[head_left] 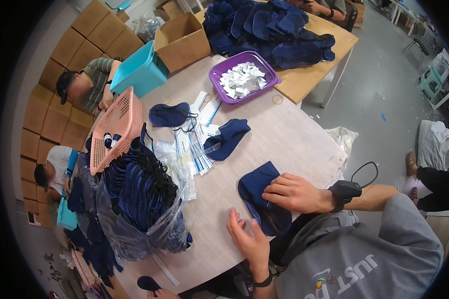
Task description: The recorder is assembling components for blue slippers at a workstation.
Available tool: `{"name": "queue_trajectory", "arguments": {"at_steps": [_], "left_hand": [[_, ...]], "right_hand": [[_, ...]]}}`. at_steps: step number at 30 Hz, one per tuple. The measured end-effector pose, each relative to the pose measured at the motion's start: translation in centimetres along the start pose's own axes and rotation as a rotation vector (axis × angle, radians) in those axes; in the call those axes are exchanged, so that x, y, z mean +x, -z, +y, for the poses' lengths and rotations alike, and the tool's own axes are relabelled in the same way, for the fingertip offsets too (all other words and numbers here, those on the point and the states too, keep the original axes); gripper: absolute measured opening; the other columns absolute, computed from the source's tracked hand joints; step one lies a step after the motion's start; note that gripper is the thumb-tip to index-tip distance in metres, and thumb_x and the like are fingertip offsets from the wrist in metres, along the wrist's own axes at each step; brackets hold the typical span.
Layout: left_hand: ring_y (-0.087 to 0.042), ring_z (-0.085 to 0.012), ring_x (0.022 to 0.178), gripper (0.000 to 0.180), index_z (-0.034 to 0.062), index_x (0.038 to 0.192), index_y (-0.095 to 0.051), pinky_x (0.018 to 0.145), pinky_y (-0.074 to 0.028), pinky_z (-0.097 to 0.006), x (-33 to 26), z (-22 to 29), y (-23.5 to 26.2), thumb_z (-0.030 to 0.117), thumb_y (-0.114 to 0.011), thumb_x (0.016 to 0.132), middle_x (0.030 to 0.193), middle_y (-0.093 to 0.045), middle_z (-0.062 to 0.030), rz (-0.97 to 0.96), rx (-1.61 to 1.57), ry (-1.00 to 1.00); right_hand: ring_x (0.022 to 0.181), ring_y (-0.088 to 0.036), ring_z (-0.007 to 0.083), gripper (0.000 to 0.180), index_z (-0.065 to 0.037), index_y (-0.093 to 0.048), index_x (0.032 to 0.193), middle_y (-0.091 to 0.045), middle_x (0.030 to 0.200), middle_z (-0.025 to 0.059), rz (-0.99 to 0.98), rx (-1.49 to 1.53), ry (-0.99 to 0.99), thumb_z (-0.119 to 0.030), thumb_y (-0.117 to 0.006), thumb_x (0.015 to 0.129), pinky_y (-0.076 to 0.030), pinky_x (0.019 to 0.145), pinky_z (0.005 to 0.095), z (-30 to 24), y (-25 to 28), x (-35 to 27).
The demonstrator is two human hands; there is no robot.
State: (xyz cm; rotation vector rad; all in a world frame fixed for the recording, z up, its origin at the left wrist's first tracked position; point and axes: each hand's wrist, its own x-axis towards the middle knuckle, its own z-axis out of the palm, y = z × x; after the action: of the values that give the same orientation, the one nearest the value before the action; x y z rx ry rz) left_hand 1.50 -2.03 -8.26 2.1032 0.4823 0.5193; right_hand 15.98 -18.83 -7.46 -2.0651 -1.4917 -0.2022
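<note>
Basically, navy cloth piece (257,180), rounded and folded, lies on pale wood-grain tabletop (302,142) near its edge. Right hand (298,193): fingers bunched on the cloth, can't tell if pinching. Left hand (250,244) alongside, fingers spread apart. Crinkly clear plastic bag (120,234), perforated pink basket (128,115) farther left.

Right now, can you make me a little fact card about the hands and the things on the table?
Right hand: fingers resting on a dark-blue cloth piece
Left hand: open, beside that piece; touching or not, unclear
Plastic bag: stuffed with dark-blue pieces, left of the hands
Purple tub: holds small white pieces
Beyond the bag: pink basket
Surface: pale table
</note>
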Motion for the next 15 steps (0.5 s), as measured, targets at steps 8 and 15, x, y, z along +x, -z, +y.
{"name": "queue_trajectory", "arguments": {"at_steps": [8,15], "left_hand": [[-0.057,-0.0227,0.09,0.051,0.0015,0.119,-0.061,0.076,-0.05,-0.035,0.3,0.7,-1.3,0.015,-0.091,0.079,0.108,-0.058,-0.0116,-0.012,0.052,0.01],[-0.058,-0.0244,0.083,0.044,0.0013,0.114,-0.066,0.072,-0.05,-0.036,0.3,1.3,-2.1,0.013,-0.09,0.08,0.107,-0.061,-0.0115,0.001,0.081,0.019]], "right_hand": [[0.114,-0.062,0.0256,0.039,-0.002,-0.068,0.121,-0.065,0.123,0.0107,-0.002,0.047,-0.041,-0.016,-0.067,0.084,-0.049,0.097,0.0371,0.3,-1.2,-0.6],[0.115,-0.061,0.025,0.039,-0.002,-0.069,0.12,-0.065,0.124,0.01,-0.01,0.039,-0.084,-0.016,-0.069,0.083,-0.049,0.097,0.0373,0.5,-1.0,-0.8]]}}
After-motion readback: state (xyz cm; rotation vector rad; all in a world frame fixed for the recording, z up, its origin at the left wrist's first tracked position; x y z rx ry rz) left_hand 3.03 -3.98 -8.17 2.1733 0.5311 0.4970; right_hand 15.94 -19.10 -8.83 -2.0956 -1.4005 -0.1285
